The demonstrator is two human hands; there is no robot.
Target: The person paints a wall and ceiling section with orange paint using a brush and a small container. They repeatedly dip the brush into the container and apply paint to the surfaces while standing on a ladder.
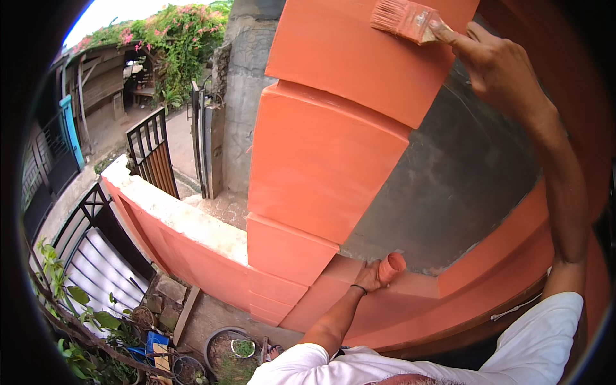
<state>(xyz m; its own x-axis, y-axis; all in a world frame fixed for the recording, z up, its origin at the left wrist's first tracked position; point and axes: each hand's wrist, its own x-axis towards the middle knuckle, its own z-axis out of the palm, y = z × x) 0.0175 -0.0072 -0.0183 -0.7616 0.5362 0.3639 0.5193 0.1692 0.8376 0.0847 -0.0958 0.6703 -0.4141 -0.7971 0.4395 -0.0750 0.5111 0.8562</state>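
Observation:
Raised at the upper right, my right hand [500,67] grips the handle of a wide paintbrush [406,20]. Its bristles are coated in orange paint and lie against, or very close to, the upper block of an orange masonry pillar [332,159]. Lower down, my left hand [369,278] is closed around a small orange paint-coated cup [392,267], whose mouth faces up and to the right. What the cup contains cannot be made out. A dark band circles my left wrist. The pillar's stacked blocks are orange, with grooves between them.
Right of the pillar is a bare grey wall panel [433,192] framed by an orange ledge [495,236]. A low orange wall [192,260] with a pale top runs left, near metal gates [154,149]. Potted plants [243,347], a plank [186,315] and bricks [171,288] stand below.

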